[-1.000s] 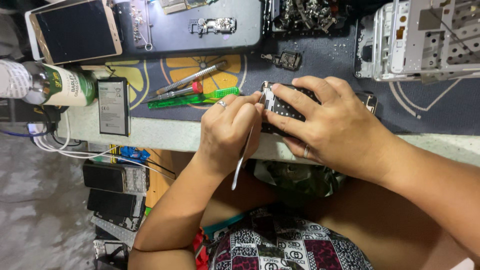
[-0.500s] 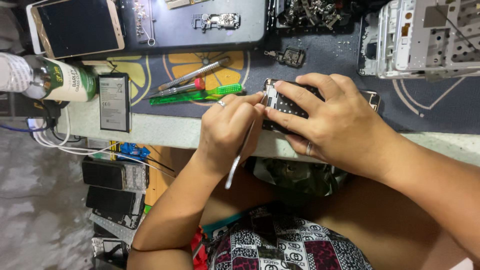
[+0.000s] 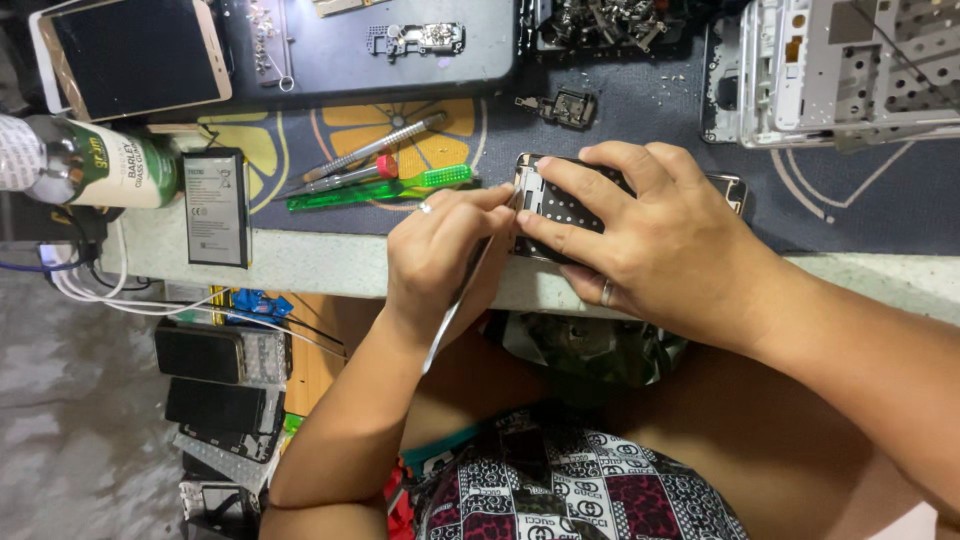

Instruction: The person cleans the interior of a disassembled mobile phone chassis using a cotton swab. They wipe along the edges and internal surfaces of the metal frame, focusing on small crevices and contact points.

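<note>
My right hand (image 3: pixel 650 240) presses down on a small opened phone (image 3: pixel 555 205) with a perforated metal plate, lying at the front edge of the dark work mat (image 3: pixel 850 210). My left hand (image 3: pixel 440 250) pinches a thin metal pry tool (image 3: pixel 450 320). The tool's tip meets the phone's left edge and its long end points back toward my body. Both hands touch the phone, and my fingers hide most of it.
A gold-edged phone (image 3: pixel 135 55) lies at the back left, with a green-labelled bottle (image 3: pixel 90 165) and a flat battery (image 3: pixel 215 207) nearby. Screwdrivers (image 3: pixel 375 150) and a green tool (image 3: pixel 380 188) lie left of my hands. A silver phone frame (image 3: pixel 840 70) sits back right. Old phones (image 3: pixel 215 355) are stacked below the bench.
The free end of the pry tool has swung a little to the left while its tip stays at the phone's edge. My right hand keeps its hold.
</note>
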